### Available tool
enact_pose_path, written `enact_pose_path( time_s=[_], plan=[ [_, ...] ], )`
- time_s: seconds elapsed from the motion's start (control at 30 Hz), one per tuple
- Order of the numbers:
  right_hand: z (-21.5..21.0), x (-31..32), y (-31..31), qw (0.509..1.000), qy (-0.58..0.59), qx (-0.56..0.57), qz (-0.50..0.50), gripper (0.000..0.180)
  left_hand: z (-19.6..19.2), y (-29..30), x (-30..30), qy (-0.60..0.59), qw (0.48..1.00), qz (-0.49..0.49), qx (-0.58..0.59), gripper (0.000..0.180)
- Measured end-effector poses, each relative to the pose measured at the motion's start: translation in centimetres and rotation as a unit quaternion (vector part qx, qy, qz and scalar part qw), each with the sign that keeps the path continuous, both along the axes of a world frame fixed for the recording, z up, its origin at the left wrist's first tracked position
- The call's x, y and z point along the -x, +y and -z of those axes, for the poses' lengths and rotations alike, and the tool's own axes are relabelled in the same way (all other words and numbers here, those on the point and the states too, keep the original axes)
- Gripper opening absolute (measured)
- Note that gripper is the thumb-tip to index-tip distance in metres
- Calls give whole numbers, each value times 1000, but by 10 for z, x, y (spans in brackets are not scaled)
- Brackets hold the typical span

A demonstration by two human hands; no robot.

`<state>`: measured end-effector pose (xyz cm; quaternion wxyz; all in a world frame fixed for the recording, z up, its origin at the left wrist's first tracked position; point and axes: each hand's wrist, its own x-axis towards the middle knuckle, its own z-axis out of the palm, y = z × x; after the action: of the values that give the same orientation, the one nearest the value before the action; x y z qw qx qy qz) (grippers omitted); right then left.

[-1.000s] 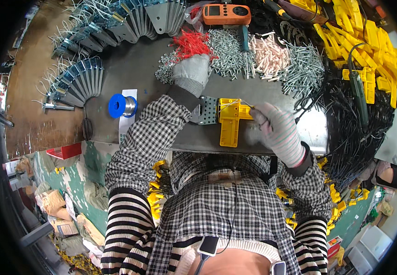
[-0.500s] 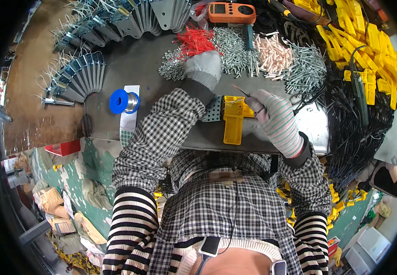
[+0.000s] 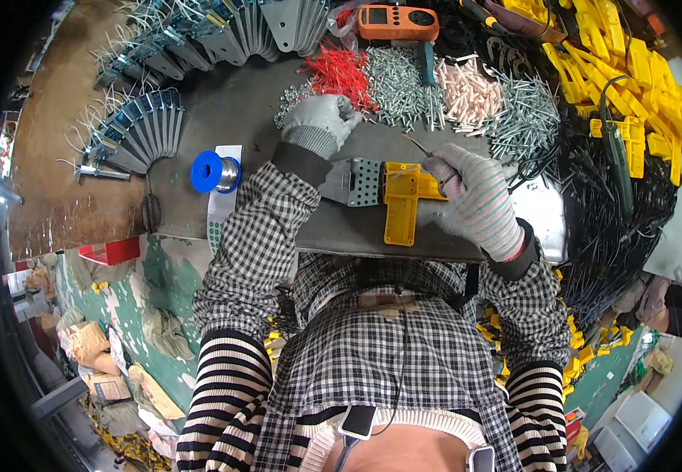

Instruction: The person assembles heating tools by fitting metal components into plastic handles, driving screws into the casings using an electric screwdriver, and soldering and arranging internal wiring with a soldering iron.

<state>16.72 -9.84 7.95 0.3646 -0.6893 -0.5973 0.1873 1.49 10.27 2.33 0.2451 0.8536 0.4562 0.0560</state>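
Left hand (image 3: pixel 322 123) near red wires (image 3: pixel 339 75), couldn't tell grip, right hand (image 3: pixel 471 197) gripped thin tool (image 3: pixel 417 145), yellow part (image 3: pixel 401 214) lay beside metal plate (image 3: pixel 360 195)

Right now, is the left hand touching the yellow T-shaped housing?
No, the left hand is near the red pile, apart from the housing.
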Motion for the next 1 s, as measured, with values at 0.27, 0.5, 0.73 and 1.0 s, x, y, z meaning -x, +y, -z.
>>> enact_pose_path(
  time_s=[0.27, 0.5, 0.73, 1.0],
  plan=[
    [1, 0, 0, 1000, 11, -9, 9, 14, 5, -17, -15, 73, 993, 31, -85, 17],
    [5, -2, 1, 999, 10, -28, 19, 18, 5, -14, -14, 45, 990, 44, -126, 11],
    [19, -18, 14, 997, 36, 50, 40, 31, -32, -23, 3, 103, 993, -56, 12, 33],
    [13, -15, 32, 958, 284, 44, 21, 24, -29, -83, -18, -364, 915, 50, 164, 67]
  ],
)
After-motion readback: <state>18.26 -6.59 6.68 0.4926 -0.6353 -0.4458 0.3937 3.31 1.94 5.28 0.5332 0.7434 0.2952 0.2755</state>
